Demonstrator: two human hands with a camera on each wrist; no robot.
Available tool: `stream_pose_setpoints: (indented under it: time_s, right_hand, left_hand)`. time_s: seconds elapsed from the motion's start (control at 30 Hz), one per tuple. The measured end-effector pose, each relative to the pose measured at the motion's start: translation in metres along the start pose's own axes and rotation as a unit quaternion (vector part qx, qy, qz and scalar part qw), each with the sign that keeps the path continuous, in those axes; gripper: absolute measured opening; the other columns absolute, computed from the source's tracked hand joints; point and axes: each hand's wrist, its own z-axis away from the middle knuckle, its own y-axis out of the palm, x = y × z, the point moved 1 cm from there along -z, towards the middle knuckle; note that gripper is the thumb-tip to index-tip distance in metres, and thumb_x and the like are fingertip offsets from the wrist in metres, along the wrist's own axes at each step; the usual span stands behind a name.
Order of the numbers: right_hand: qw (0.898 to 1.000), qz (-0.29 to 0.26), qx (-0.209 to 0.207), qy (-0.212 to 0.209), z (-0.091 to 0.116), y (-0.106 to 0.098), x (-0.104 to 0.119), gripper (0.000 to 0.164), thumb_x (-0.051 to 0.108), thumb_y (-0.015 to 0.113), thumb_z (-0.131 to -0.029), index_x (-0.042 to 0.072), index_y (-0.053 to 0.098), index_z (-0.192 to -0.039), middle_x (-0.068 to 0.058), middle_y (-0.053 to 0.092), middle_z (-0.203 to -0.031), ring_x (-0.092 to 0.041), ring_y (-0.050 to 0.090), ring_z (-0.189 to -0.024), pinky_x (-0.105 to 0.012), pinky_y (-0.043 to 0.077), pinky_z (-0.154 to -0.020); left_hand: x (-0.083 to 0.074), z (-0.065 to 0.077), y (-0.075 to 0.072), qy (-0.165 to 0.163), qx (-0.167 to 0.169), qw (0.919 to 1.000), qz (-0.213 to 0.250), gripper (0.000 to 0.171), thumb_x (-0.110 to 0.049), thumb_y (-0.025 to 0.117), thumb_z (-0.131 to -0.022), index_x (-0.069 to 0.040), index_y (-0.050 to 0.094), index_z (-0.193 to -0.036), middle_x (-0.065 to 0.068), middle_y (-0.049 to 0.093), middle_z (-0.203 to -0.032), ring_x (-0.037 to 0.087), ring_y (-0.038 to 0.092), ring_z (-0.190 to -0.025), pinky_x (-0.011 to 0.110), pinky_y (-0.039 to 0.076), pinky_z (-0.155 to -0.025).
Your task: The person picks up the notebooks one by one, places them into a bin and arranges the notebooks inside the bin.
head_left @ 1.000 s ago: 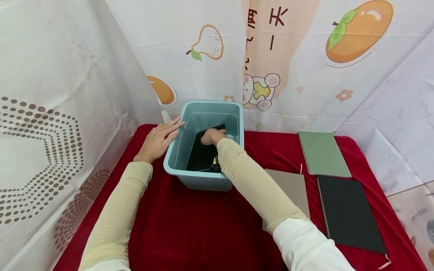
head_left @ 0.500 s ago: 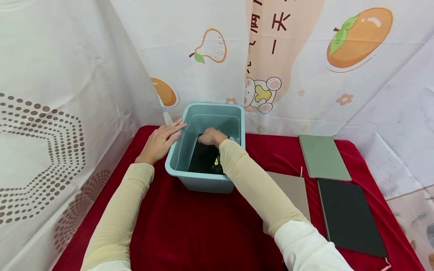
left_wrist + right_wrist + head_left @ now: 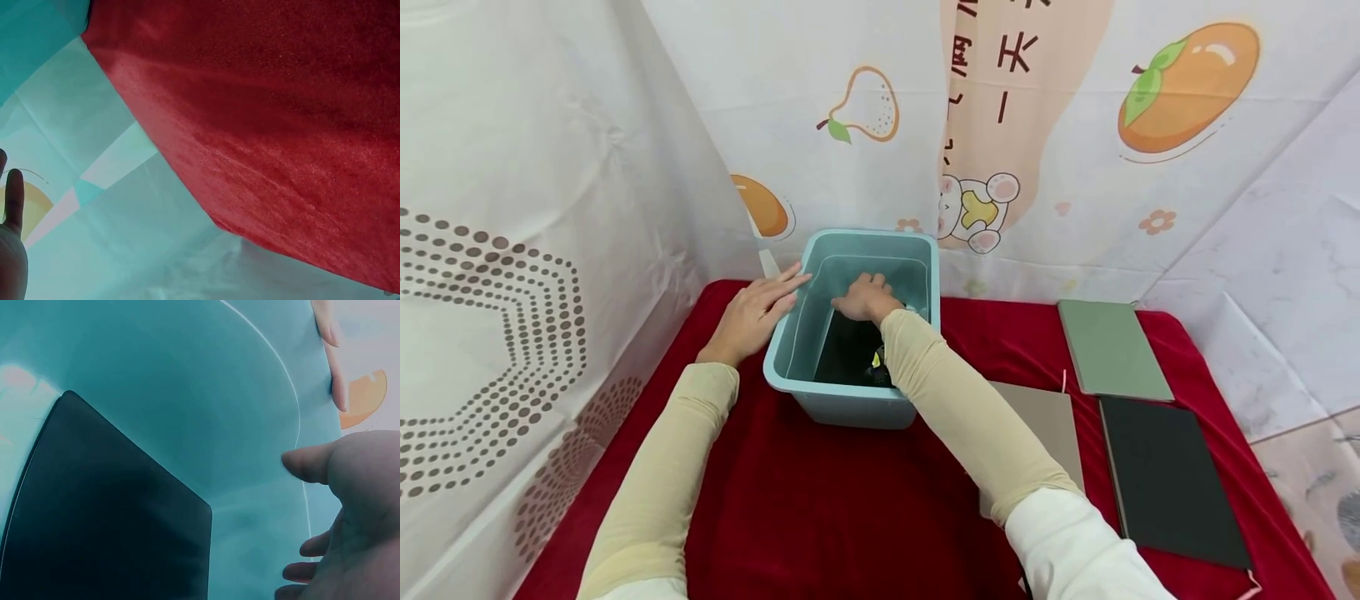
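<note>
At four o'clock from the blue bin (image 3: 850, 408), a black notebook (image 3: 1176, 479) and a taupe notebook (image 3: 1047, 415) are seen nearest on the red cloth (image 3: 820, 517). Inside the bin a dark flat thing (image 3: 844, 352) is laid, so its placing can be judged almost done, with three notebooks left outside; the left hand (image 3: 751, 317) is rested, fingers straight, on the bin's edge at nine o'clock, and nothing is gripped by the loose-fingered right hand (image 3: 868, 299) near the thing's far edge, towards twelve o'clock. Farther, at three o'clock, a green notebook (image 3: 1116, 350) is found.
</note>
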Motion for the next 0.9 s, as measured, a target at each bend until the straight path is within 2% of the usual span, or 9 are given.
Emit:
stream_pose_setpoints:
  time_s: [0.13,0.27,0.5,0.6,0.73,0.9]
  right_hand:
    - [0.999,-0.018,-0.038,0.010,0.001,0.004,-0.001,0.089,0.055,0.045,-0.104,0.005,0.003,-0.164,-0.020,0.002,-0.170,-0.037,0.004,-0.160,-0.056,0.020,-0.128]
    - [0.998,-0.005,-0.060,0.026,-0.002,0.003,-0.001,0.089,0.059,0.045,-0.103,0.009,0.004,-0.165,-0.017,0.000,-0.172,-0.036,-0.004,-0.161,-0.058,0.013,-0.129]
    - [0.998,0.001,-0.065,0.028,-0.001,-0.004,0.001,0.089,0.062,0.043,-0.102,0.011,0.005,-0.166,-0.014,-0.007,-0.173,-0.034,-0.013,-0.161,-0.057,0.002,-0.130]
    - [0.997,0.009,-0.071,0.025,0.000,-0.007,0.000,0.089,0.062,0.043,-0.102,0.012,0.007,-0.166,-0.013,-0.008,-0.173,-0.034,-0.013,-0.161,-0.055,0.001,-0.131]
    - [0.996,0.014,-0.093,0.002,0.012,-0.013,0.001,0.087,0.061,0.044,-0.102,0.010,0.012,-0.165,-0.015,-0.004,-0.173,-0.036,-0.010,-0.161,-0.055,0.003,-0.131]
    - [0.995,0.027,-0.099,-0.010,0.021,-0.023,0.003,0.087,0.061,0.043,-0.103,0.012,0.009,-0.166,-0.014,-0.007,-0.173,-0.035,-0.013,-0.161,-0.057,0.002,-0.130]
  left_hand:
    - [0.001,0.001,0.003,0.000,0.003,1.0000,-0.003,0.046,-0.047,0.037,-0.109,-0.044,0.041,-0.154,-0.019,0.029,-0.166,0.030,0.049,-0.139,0.058,0.038,-0.113]
    - [0.001,0.001,0.003,0.001,0.003,1.0000,-0.006,0.046,-0.048,0.037,-0.108,-0.044,0.042,-0.154,-0.019,0.029,-0.166,0.029,0.052,-0.134,0.057,0.040,-0.111]
    - [0.000,0.002,0.000,0.001,0.002,1.0000,-0.005,0.046,-0.047,0.038,-0.108,-0.042,0.043,-0.154,-0.017,0.030,-0.166,0.029,0.046,-0.145,0.060,0.037,-0.115]
    - [0.001,0.002,0.001,-0.001,0.007,1.0000,-0.006,0.046,-0.047,0.038,-0.108,-0.043,0.042,-0.154,-0.016,0.028,-0.167,0.030,0.048,-0.142,0.060,0.038,-0.114]
    - [0.002,0.002,0.001,0.001,0.004,1.0000,-0.007,0.047,-0.047,0.037,-0.109,-0.041,0.042,-0.154,-0.016,0.029,-0.167,0.031,0.050,-0.137,0.059,0.038,-0.113]
    - [0.001,0.001,0.000,0.003,0.000,1.0000,-0.007,0.047,-0.048,0.036,-0.109,-0.039,0.044,-0.154,-0.015,0.031,-0.166,0.030,0.053,-0.131,0.059,0.039,-0.112]
